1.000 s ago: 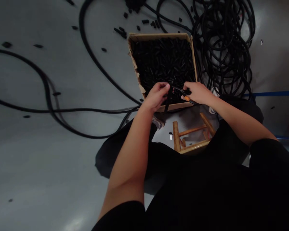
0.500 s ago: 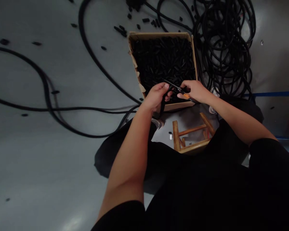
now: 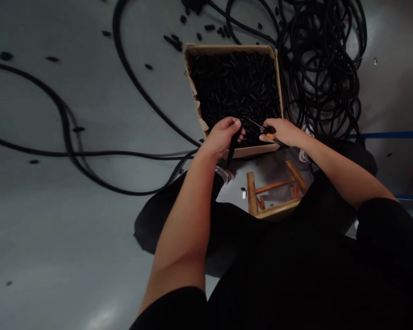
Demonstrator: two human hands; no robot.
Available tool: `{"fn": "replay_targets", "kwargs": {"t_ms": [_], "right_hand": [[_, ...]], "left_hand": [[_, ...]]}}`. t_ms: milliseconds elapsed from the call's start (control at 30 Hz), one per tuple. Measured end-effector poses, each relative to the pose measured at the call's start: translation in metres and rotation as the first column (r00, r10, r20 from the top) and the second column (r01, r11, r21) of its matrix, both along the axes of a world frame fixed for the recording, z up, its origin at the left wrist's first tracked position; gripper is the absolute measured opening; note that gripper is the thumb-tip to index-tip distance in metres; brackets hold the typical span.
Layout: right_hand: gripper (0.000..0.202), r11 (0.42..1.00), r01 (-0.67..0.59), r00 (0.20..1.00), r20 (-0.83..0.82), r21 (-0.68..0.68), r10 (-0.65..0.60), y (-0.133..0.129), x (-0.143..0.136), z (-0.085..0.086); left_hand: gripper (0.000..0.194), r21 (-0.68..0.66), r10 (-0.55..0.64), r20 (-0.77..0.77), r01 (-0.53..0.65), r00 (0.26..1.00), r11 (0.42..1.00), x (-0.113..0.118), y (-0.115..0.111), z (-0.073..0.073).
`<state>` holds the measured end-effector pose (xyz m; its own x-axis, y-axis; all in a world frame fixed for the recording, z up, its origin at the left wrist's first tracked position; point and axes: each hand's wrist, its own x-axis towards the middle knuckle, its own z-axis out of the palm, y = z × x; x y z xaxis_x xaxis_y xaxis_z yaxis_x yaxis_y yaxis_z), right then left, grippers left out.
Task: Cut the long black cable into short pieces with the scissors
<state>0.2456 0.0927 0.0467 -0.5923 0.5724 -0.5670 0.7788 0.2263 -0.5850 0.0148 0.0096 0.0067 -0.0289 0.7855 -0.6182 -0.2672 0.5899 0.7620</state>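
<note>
My left hand (image 3: 225, 133) is closed round a black hose (image 3: 231, 149) above the near edge of a cardboard box (image 3: 253, 150). To its right, my right hand (image 3: 281, 130) grips scissors (image 3: 270, 136) with orange on the handle. Their blades point left toward the hose end beside my left fingertips; whether they touch it is too dark to tell. Many short black pieces (image 3: 239, 82) fill the box below both hands.
A heap of coiled black hose (image 3: 325, 68) lies right of the box. Long loops of hose (image 3: 106, 153) run across the floor on the left. Loose black pieces (image 3: 174, 42) are scattered about. A wooden stool (image 3: 277, 211) stands between my legs.
My right hand and the scissors have shifted slightly right and down, away from my left fingertips. My left hand has barely moved and still holds the hose.
</note>
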Motion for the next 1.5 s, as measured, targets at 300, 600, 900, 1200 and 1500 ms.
{"fn": "replay_targets", "kwargs": {"t_ms": [300,600,900,1200,1500], "right_hand": [[0.043,0.966,-0.193,0.972,0.171,0.172,0.163,-0.012,-0.008,0.029],[0.046,0.993,-0.004,0.992,0.126,0.115,-0.01,-0.007,-0.011,0.028],[0.039,0.992,0.123,0.992,-0.009,0.004,-0.123,-0.006,-0.009,0.016],[0.042,0.985,0.167,0.979,-0.115,-0.042,-0.171,-0.005,-0.01,0.008],[0.04,0.993,0.106,0.99,-0.101,0.052,-0.1,-0.006,-0.004,0.003]], "left_hand": [[0.013,0.079,0.106,-0.122,-0.097,0.987,0.992,0.008,0.001,-0.023],[0.032,0.099,-0.02,-0.119,0.032,0.993,0.995,0.003,-0.003,-0.031],[0.041,0.211,-0.099,-0.02,0.101,0.995,0.972,0.015,-0.008,-0.013],[0.05,0.155,-0.131,0.054,0.122,0.99,0.98,0.005,-0.002,0.008],[0.056,0.235,-0.162,-0.059,0.171,0.985,0.957,0.012,-0.006,-0.005]]}}
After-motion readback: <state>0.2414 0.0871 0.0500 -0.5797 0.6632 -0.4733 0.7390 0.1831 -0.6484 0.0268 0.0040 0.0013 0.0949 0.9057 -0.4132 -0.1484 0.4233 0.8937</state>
